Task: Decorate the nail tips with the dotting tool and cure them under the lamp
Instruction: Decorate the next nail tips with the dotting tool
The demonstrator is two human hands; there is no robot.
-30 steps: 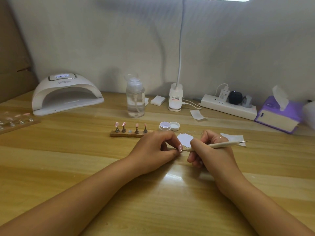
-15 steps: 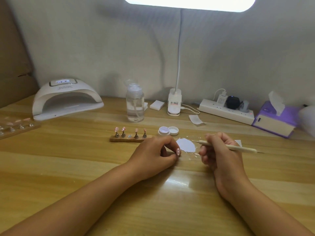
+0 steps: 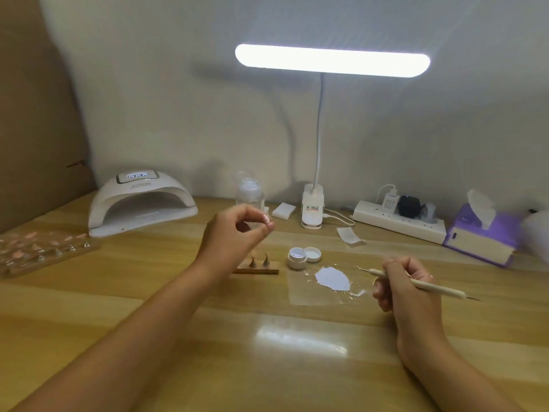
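**Tool.** Slim cream dotting tool with a fine metal point at each end (image 3: 436, 289). Its long axis is near level and runs left to right across the view, the right end slightly nearer the camera. One point juts out left of the right fingers (image 3: 383, 285). The other, past the handle, points right. The right hand (image 3: 407, 289) grips the shaft in curled fingers, low over the worktop. Cannot tell if the hand touches it.

**Just left of the right fingers.** Pale lilac-white blob of gel (image 3: 332, 278) on a clear film sheet (image 3: 300, 295), apart from the tool's point.

**Left hand** (image 3: 234, 236). Held up off the worktop, with thumb and forefinger closed in a pinch on a small pale nail tip (image 3: 265, 217). The tip is blurred and its shape is not readable.
- Below these fingers: brown wooden strip (image 3: 261, 272) with two small metal stands showing, the rest hidden by the wrist.
- Between the two sets of fingers: small white round jar (image 3: 297, 260), open, its lid (image 3: 312, 254) just beside it.
- Behind the left fingers: clear pump bottle (image 3: 249, 193).
- Well left of them: white domed curing lamp (image 3: 139, 203), display lit, mouth facing the camera.
- At the left edge: tray of pink nail tips (image 3: 44, 248).

**Surface.** Glossy pale wooden worktop (image 3: 208, 367) with striped grain, reflecting the light bar.

**Room.**
- White wall, with a brown cardboard panel (image 3: 38, 114) on the left.
- White gooseneck desk lamp (image 3: 332, 60), bar head lit.
- Beyond the right fingers: white power strip (image 3: 398, 223) and purple tissue box (image 3: 481, 242).
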